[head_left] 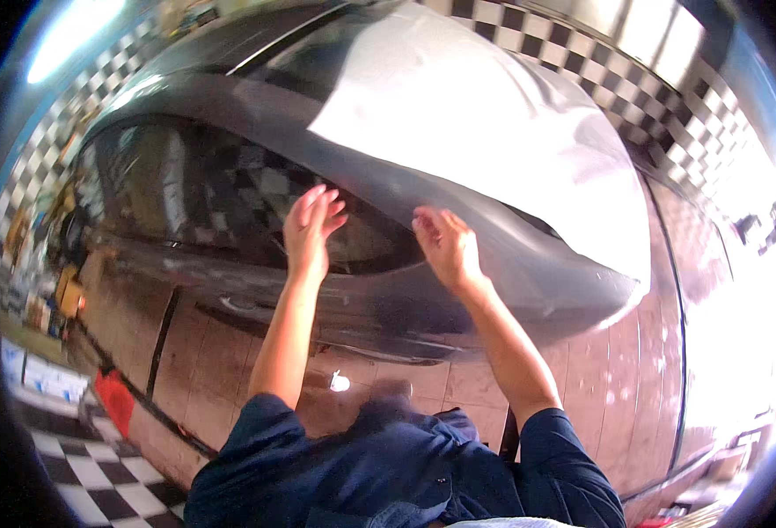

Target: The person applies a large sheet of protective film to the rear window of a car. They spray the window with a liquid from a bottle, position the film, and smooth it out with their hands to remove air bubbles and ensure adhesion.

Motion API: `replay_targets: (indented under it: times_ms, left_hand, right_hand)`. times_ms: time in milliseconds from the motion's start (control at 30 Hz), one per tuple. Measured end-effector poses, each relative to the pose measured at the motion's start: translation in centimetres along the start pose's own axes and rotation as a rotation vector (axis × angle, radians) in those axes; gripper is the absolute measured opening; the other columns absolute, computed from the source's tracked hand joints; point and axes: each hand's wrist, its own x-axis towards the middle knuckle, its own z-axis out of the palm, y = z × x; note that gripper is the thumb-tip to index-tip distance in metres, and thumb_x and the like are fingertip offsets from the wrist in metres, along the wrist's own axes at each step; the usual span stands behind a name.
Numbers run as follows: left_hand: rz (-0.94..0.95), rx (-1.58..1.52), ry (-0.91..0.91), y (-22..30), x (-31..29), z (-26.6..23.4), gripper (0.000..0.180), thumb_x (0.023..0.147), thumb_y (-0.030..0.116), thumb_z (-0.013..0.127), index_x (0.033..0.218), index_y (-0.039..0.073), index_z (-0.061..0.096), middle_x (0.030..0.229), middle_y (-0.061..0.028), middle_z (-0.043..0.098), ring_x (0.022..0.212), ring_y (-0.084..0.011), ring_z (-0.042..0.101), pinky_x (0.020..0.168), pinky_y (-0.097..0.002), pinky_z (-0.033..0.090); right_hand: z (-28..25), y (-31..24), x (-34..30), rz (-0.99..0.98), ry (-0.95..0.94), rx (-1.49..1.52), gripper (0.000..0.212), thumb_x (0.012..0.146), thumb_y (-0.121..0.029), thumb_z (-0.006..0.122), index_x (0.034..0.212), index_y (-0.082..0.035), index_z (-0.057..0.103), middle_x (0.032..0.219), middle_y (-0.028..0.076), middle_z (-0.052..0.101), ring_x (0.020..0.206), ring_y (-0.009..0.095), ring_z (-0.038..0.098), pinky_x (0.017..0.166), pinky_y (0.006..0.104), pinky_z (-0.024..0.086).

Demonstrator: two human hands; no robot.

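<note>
Amid black-and-white checkered walls and floor, both hands lie flat and unclenched on a glossy car door: left hand (pixel 310 231) on the dark window glass (pixel 186 189), right hand (pixel 447 248) touching the grey film sheet's (pixel 458 114) lower edge.

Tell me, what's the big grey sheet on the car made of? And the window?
The grey sheet looks like thin plastic film, matte and lightly creased. The side window looks like dark tinted glass, glossy: it mirrors the checkered tiles. Both hands, left and right, rest there.

Blown-out daylight glares at right; fisheye bends edges, overall slightly soft.
</note>
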Motion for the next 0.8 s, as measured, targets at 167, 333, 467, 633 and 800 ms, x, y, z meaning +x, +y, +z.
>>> replay_targets:
  times_ms: [167,333,467,633,800]
  left_hand:
    - [0.077,-0.098,0.168,-0.2,4.4,1.7,0.039,0.094,0.014,0.055,0.125,-0.006,0.044,0.112,-0.016,0.056,0.098,-0.0211,0.059,0.08,-0.0339,0.055]
    - [0.176,-0.072,0.227,1.8,6.2,3.6,0.035,0.096,0.009,0.048,0.128,-0.005,0.043,0.114,-0.0141,0.056,0.098,-0.0201,0.058,0.081,-0.0338,0.054]
    - [0.228,0.005,0.156,2.0,8.2,4.2,0.033,0.096,0.006,0.045,0.128,-0.002,0.047,0.115,-0.0108,0.057,0.095,-0.0168,0.06,0.08,-0.0301,0.052]
    - [0.343,0.332,-0.022,3.2,10.3,4.3,0.032,0.096,0.009,0.05,0.127,0.005,0.051,0.093,-0.0075,0.065,0.077,-0.0121,0.062,0.07,-0.0246,0.05]
    - [0.206,0.521,-0.338,6.3,14.6,3.9,0.034,0.095,0.021,0.055,0.127,0.01,0.053,0.088,-0.0032,0.063,0.071,-0.0083,0.061,0.052,-0.0196,0.044]
  right_hand:
    - [2.9,-0.6,8.3,-0.248,-0.013,-0.075,0.019,0.081,-0.016,0.067,0.097,-0.005,0.063,0.083,0.009,0.063,0.077,0.023,0.062,0.065,0.0348,0.051]
    - [4.4,-3.4,12.7,-0.347,-0.024,-0.06,0.024,0.078,-0.019,0.07,0.098,-0.008,0.063,0.086,0.008,0.06,0.083,0.028,0.061,0.068,0.0395,0.05]
    - [5.7,-4.2,15.9,-0.342,-0.107,-0.113,0.03,0.077,-0.021,0.07,0.103,-0.008,0.061,0.098,0.01,0.06,0.091,0.03,0.061,0.069,0.041,0.051]
    - [7.4,-0.3,17.8,-0.257,-0.117,0.194,0.019,0.083,-0.016,0.065,0.097,-0.004,0.067,0.082,0.01,0.065,0.071,0.021,0.063,0.063,0.0343,0.05]
    - [5.1,1.1,18.8,0.259,-0.386,0.898,0.021,0.09,-0.013,0.057,0.098,0.004,0.067,0.081,0.005,0.064,0.065,0.009,0.054,0.057,0.0238,0.045]
